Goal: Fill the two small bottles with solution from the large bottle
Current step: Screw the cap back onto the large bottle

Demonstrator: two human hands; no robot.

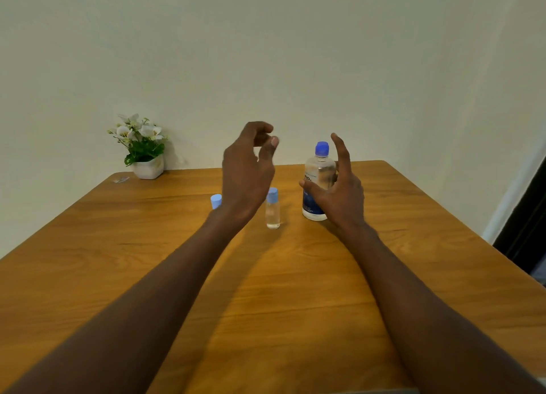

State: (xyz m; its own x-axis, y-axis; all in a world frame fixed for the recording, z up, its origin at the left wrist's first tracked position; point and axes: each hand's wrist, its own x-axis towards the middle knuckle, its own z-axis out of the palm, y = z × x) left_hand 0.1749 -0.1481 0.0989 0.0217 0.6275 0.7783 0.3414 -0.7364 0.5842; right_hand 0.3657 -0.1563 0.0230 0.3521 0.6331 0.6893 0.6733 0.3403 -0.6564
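The large clear bottle with a dark blue cap and blue label stands upright on the wooden table. My right hand hovers just in front of it, fingers spread and holding nothing. A small clear bottle with a light blue cap stands left of the large one. A second small bottle shows only its light blue cap; my left wrist hides the rest. My left hand is raised above the two small bottles, fingers loosely curled and empty.
A white pot of white flowers stands at the table's back left corner by the wall. A small clear scrap lies near it. The table's right edge runs along a dark doorway.
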